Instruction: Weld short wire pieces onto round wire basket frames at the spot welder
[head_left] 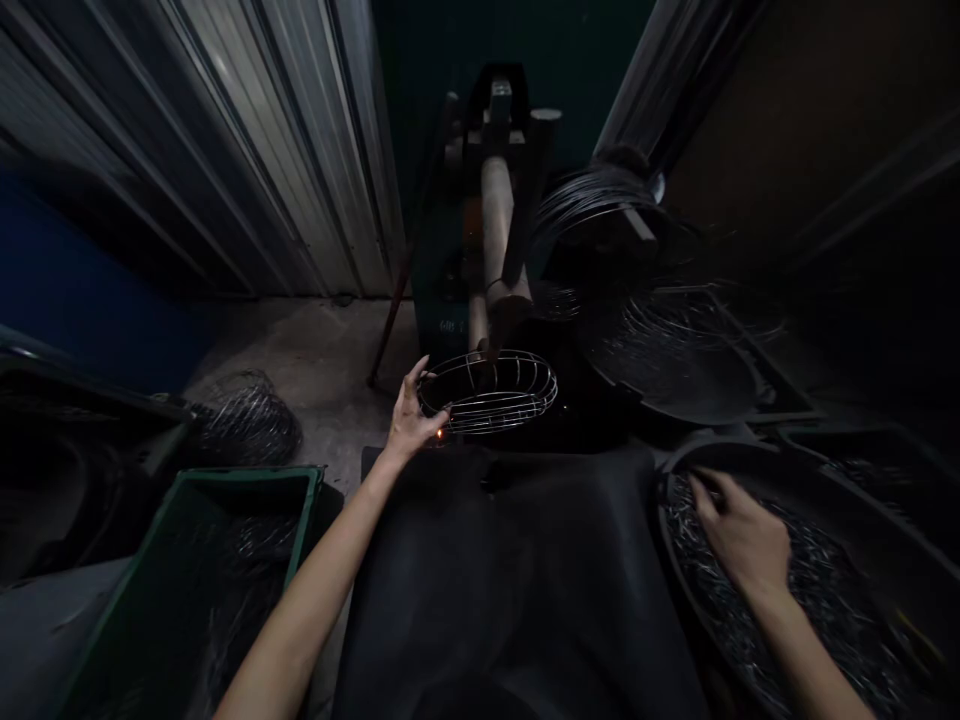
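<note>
My left hand [409,420] grips the left rim of a round wire cage [489,392], a domed guard of thin steel rings. The cage sits under the arm of a dark welding machine [495,200], and a small orange spark glows by my fingertips. My right hand [739,535] reaches down into a dark round tub [862,500] full of short shiny wire pieces, its fingers curled among them. Whether they hold any piece is hidden. A dark apron covers my lap between the two arms.
A green crate [296,480] with wire parts stands at lower left. A heap of wire guards [244,415] lies on the concrete floor behind it. Coils of wire [600,200] and a large round dish [675,350] sit right of the machine. Corrugated metal sheets form the left wall.
</note>
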